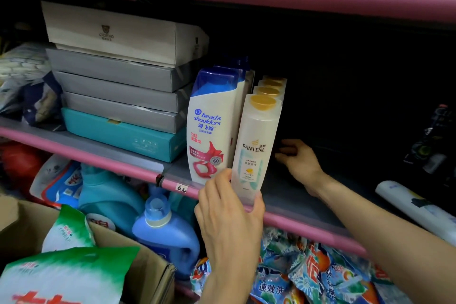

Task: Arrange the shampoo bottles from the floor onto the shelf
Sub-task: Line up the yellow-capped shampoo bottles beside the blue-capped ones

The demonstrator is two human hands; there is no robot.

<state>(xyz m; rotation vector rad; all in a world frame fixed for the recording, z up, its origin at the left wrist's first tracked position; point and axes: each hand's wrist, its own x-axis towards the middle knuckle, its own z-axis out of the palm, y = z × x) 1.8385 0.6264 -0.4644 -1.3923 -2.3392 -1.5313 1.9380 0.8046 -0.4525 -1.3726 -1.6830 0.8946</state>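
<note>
A white Pantene bottle (256,145) with a gold cap stands at the front of a row of like bottles on the pink-edged shelf (308,226). My left hand (229,210) grips its base from the front. My right hand (296,160) reaches into the dark shelf space just right of the Pantene row, fingers against the bottles' side, holding nothing that I can see. A row of white Head & Shoulders bottles (212,126) with blue caps stands directly left of the Pantene row.
Stacked grey, beige and teal boxes (118,96) fill the shelf's left part. A white bottle (417,207) lies at the shelf's right. Below are blue detergent jugs (162,232), detergent bags (308,276) and a cardboard box (138,264).
</note>
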